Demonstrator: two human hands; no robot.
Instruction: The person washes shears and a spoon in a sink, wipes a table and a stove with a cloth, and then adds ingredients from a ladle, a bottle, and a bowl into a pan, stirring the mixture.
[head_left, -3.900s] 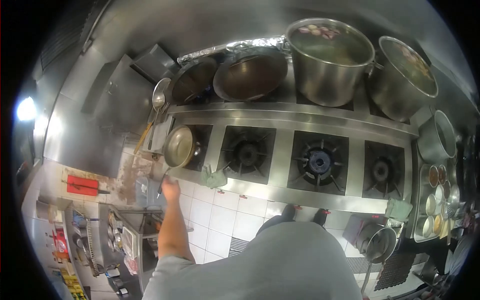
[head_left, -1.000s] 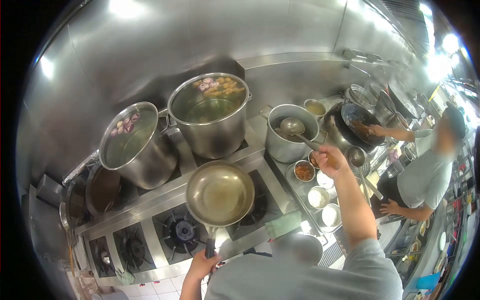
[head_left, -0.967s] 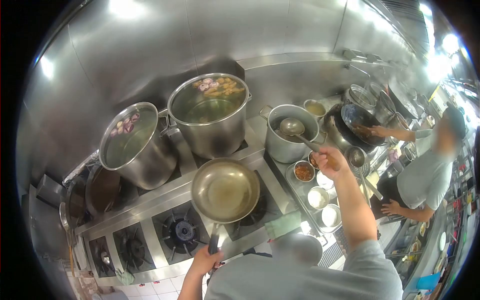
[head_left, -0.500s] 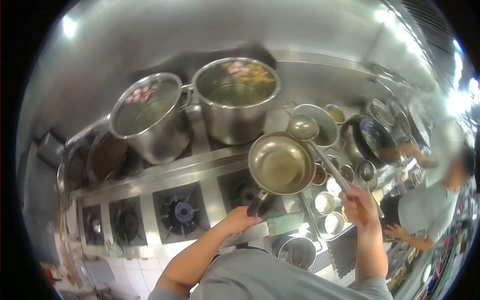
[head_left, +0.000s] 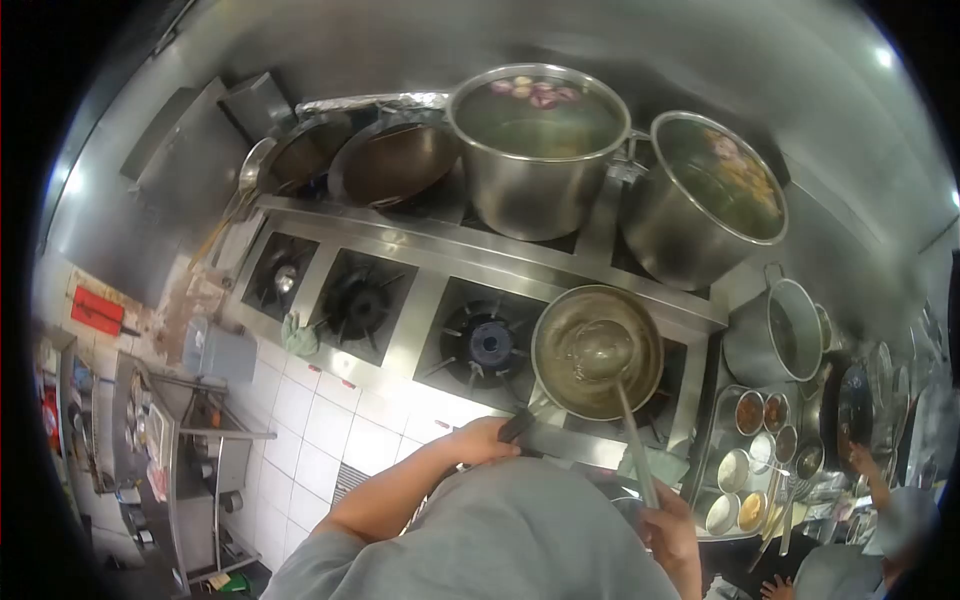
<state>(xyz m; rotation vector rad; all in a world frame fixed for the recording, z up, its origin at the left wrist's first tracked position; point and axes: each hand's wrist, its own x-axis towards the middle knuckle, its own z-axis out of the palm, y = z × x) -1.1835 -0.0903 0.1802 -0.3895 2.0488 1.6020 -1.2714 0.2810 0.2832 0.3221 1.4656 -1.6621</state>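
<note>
Steel stove (head_left: 413,312): four burners (head_left: 490,343), two stockpots (head_left: 540,150), one pan (head_left: 560,378). Left hand (head_left: 485,440) clamped on pan handle; right hand (head_left: 668,525) grips one ladle (head_left: 600,352).

A long stainless steel gas range (head_left: 440,262) is seen, with four burners along the front. On the raised back row are set two dark round woks (head_left: 395,165), side by side, then two tall steel stockpots (head_left: 535,150) filled with liquid. A round steel frying pan (head_left: 597,352) is placed over the rightmost front burner; contact cannot be told. A crumpled green cloth (head_left: 298,335) is laid on the front edge near the left burners.
</note>
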